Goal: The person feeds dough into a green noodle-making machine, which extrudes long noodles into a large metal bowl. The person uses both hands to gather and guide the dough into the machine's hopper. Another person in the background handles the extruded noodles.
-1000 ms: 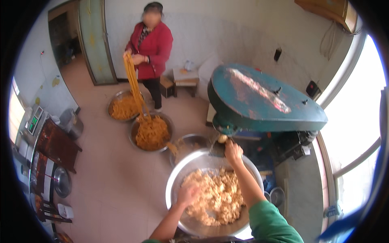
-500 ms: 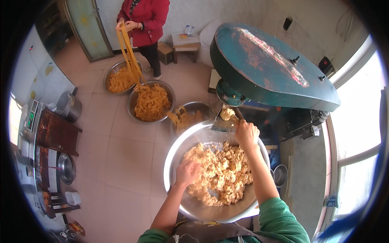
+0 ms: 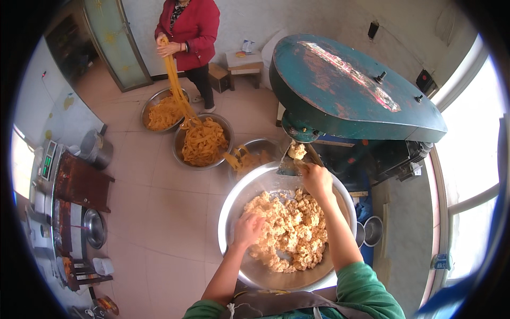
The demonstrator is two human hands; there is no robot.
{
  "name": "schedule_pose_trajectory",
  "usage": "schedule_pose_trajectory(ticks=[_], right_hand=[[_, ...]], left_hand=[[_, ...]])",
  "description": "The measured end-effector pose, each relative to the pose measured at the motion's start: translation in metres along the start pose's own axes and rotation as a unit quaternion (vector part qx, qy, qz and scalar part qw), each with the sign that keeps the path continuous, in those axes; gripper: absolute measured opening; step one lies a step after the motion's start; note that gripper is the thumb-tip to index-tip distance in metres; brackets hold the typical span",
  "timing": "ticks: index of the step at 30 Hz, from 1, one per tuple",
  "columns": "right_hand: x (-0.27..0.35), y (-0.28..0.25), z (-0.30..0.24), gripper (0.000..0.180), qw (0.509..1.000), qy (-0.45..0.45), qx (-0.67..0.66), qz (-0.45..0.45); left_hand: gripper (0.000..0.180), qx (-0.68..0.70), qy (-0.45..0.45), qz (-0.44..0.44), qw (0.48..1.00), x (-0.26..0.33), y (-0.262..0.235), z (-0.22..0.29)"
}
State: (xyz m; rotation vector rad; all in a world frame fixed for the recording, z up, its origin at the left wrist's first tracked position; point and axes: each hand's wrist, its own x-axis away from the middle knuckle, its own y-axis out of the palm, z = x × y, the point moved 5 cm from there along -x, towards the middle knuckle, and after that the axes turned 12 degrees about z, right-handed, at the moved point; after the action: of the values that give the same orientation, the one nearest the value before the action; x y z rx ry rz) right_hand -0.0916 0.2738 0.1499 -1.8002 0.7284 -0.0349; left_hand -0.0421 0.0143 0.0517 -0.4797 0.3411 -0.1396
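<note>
A wide steel basin (image 3: 226, 212) in front of me holds crumbly, pale orange dough (image 3: 289, 228). My left hand (image 3: 248, 229) is in the left side of the dough, its fingers curled into the crumbs and partly hidden by them. Over the basin's far rim, my right hand (image 3: 317, 179) is closed at the metal chute (image 3: 286, 166) of a green machine (image 3: 350, 90). What its fingers grip is too small to make out. A dough lump (image 3: 297, 151) sits in the chute, just beyond those fingers.
A person in a red jacket (image 3: 199, 32) holds long orange dough strips (image 3: 172, 74) over two strip-filled basins (image 3: 227, 130). Another basin (image 3: 265, 142) with strips stands behind mine. A scale (image 3: 49, 159) and wooden stand (image 3: 85, 183) are at the left, a window (image 3: 473, 159) at the right.
My right hand has moved slightly left and closer to the chute's middle. My left hand stays in the dough. The strips held by the other person hang closer together.
</note>
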Motion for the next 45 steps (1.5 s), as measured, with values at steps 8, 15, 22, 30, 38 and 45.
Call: schedule_pose_trajectory(ticks=[8, 15, 22, 30, 38, 45], right_hand=[[-0.021, 0.043, 0.019, 0.018, 0.998, 0.009, 0.032, 0.051], [-0.024, 0.035, 0.005, 0.020, 0.997, 0.046, 0.050, 0.044], [-0.018, 0.023, 0.013, 0.023, 0.979, -0.135, 0.146, 0.044], [-0.041, 0.043, 0.013, 0.030, 1.000, 0.021, 0.015, 0.016], [0.025, -0.040, 0.062, 0.026, 0.990, -0.043, -0.120, 0.060], [0.183, -0.090, 0.179, 0.038, 0.981, 0.059, -0.173, 0.062]], left_hand=[[0.019, -0.006, -0.011, -0.014, 1.000, 0.002, -0.001, 0.001], [0.018, -0.011, -0.021, 0.006, 1.000, 0.007, -0.003, -0.003], [0.015, -0.056, 0.008, -0.002, 0.998, 0.008, -0.005, 0.000], [0.017, -0.106, 0.033, 0.038, 0.993, 0.002, -0.008, 0.002], [0.027, -0.098, -0.012, 0.025, 0.995, -0.008, 0.002, -0.001], [0.056, -0.120, -0.115, -0.218, 0.962, -0.076, 0.137, 0.007]])
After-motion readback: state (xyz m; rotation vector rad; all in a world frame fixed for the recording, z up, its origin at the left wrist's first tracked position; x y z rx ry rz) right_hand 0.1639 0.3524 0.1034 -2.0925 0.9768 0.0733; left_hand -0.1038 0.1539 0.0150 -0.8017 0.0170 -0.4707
